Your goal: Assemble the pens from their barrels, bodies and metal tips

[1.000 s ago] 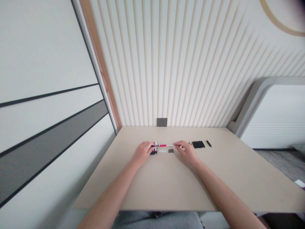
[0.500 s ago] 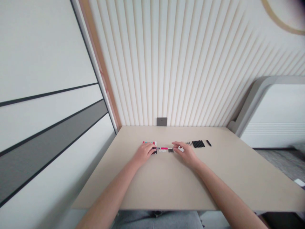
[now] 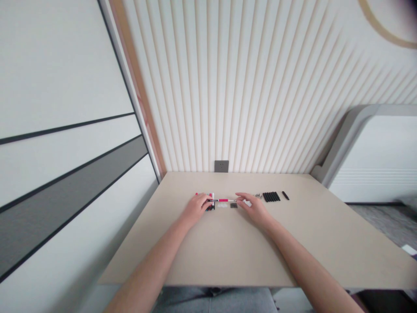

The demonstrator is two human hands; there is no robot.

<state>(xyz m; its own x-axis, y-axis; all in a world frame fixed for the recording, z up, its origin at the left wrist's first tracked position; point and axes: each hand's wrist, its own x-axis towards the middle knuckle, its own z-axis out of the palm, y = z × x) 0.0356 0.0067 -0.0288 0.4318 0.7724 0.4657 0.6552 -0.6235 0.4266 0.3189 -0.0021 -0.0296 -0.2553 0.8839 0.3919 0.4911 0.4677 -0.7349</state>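
Over the far half of the pale tabletop (image 3: 215, 250), below a dark wall socket (image 3: 221, 166), a slim pen (image 3: 223, 200) lies level between the two hands. The left hand (image 3: 195, 207) has its fingers closed on the pen's black end; the red section and a thin pale rod point toward the right hand (image 3: 256, 209). The right fingers are drawn narrow at the rod's tip (whether they grip it or a tiny separate piece is too small to tell). A small white item (image 3: 248, 203) shows by the right palm, held or lying, I cannot say.

Partly hidden by the left hand are several coloured pen parts (image 3: 210, 208). Just nearer than the pen sit a cluster of small white pieces (image 3: 222, 205) and a dark grey patch of tiny parts (image 3: 233, 205). Beyond the right hand come small metallic pieces (image 3: 258, 196), a neat row of black tubes (image 3: 271, 197) and, apart from it, a single black tube (image 3: 286, 195), slanted.
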